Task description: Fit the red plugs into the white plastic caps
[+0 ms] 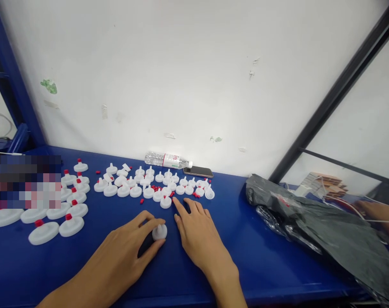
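Observation:
Between the thumb and index finger of my left hand (133, 244) is a white nozzle cap (159, 232) with its spout up and no red tip on it. My right hand (196, 229) rests to the right of it, fingers spread and pointing at the back of the table; its index fingertip is near another white cap (165, 202) and a small red tip (172, 194). Several white caps without red tips stand behind both hands, with small red pieces (156, 188) among them. At the left, several larger-looking white caps (71, 225) carry red tips.
A clear plastic bottle (168, 160) lies against the wall beside a phone (198, 172). Dark grey plastic bags (310, 222) cover the right side of the blue table (239, 222). A blue post stands at the left; at the far right edge another person's arm (378, 214) shows.

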`<state>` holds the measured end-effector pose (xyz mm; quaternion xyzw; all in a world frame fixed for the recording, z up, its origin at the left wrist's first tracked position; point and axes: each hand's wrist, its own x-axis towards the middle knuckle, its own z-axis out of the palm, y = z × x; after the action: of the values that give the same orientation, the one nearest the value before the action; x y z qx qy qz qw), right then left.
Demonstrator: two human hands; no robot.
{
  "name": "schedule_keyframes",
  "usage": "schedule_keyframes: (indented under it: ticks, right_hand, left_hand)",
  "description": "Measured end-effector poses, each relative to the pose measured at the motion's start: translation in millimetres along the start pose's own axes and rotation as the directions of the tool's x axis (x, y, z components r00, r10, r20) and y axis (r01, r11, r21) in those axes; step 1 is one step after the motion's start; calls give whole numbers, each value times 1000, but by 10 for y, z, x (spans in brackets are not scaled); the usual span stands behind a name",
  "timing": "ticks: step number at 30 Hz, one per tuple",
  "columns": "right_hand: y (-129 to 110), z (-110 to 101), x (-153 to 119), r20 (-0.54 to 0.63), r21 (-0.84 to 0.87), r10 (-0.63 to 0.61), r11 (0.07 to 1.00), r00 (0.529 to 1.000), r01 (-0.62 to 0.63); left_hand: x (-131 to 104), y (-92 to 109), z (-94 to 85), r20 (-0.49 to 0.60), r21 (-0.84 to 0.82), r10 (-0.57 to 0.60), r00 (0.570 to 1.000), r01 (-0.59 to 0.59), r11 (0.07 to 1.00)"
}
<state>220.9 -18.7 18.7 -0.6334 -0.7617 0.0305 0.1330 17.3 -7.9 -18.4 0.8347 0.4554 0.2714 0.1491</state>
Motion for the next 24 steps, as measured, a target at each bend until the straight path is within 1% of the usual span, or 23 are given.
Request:
schedule_keyframes:
  ticks: [3,8,11,14,16,19,22,24]
  right_hand:
    - [3,5,-3,-22,-4,-18,1000,1000,18]
    - [28,-1,-11,-62,4,-33,999,998,34]
    - [23,-8,-14,-85,17,-66,998,994,68]
    - [-6,-35,-12,-101,79,-123,988,987,131]
    - [-28,-71,-14,-104,139,-139,979,985,152]
    - [-27,-132,-31,-102,257,-125,955,987,148]
    - [22,-171,-62,-62,373,-110,920,992,125]
    - [59,-180,-77,-43,410,-94,906,995,103]
  left_hand:
    - [1,8,-43,-45,-38,-36,998,35,999]
    - [30,45,-111,-71,-52,-88,994,85,995]
    - [22,86,-121,-104,-33,-81,991,78,996]
    - [5,138,-136,-103,-24,-56,993,54,998]
    - [-3,164,-146,-84,-30,-31,996,29,999]
    - [-7,162,-130,-19,-39,-23,1000,23,999]
    - [2,114,-80,65,-8,-52,997,53,999]
    - [20,81,-54,117,25,-87,989,84,996]
